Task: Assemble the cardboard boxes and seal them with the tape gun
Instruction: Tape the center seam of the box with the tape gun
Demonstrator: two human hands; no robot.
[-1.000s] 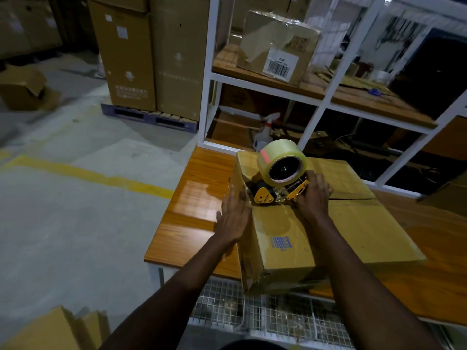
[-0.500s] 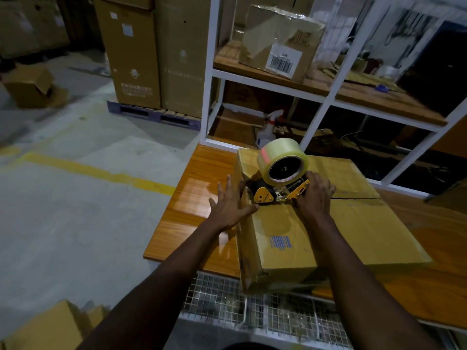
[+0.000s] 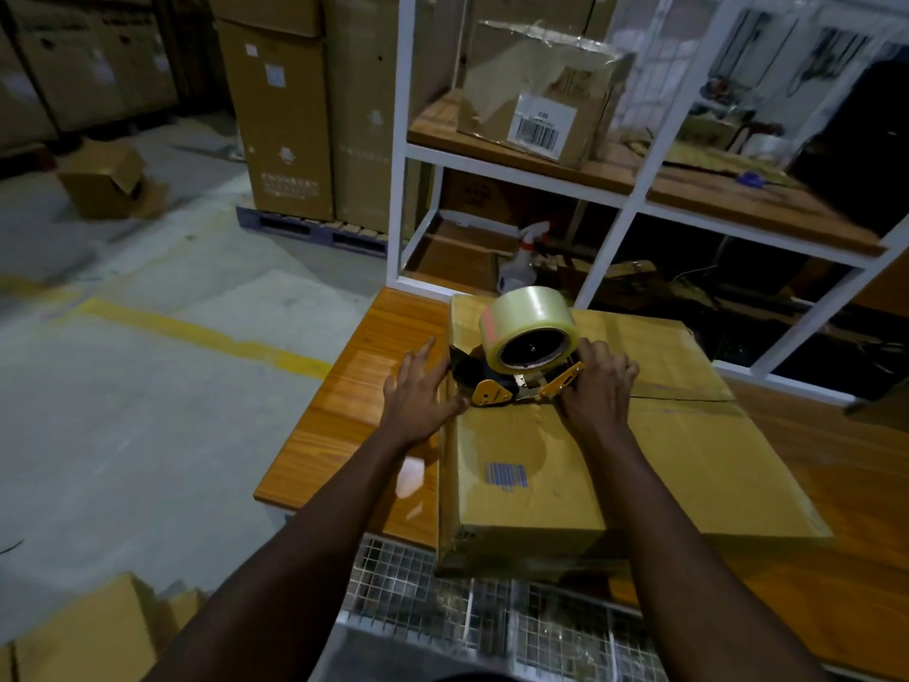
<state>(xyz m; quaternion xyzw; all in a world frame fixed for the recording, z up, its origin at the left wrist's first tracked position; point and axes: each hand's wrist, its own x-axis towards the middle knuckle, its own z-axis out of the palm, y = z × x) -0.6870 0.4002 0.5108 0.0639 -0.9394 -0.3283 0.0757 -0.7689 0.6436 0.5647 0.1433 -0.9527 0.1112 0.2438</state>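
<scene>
Slid left hand [image 3: 420, 391] up, flat against cardboard box [image 3: 590, 465]; gripping tape gun [image 3: 521, 381] with right hand [image 3: 597, 386]. Done folding flaps; yet to tape seam [image 3: 688, 399].

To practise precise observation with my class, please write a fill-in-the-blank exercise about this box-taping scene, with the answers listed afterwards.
The right hand grips the tape gun, which rests on the ____ face of the cardboard box.
The left hand rests against the box's side and holds ____.
The box stands on a ____ table.
Answers: top, nothing, wooden.
</scene>
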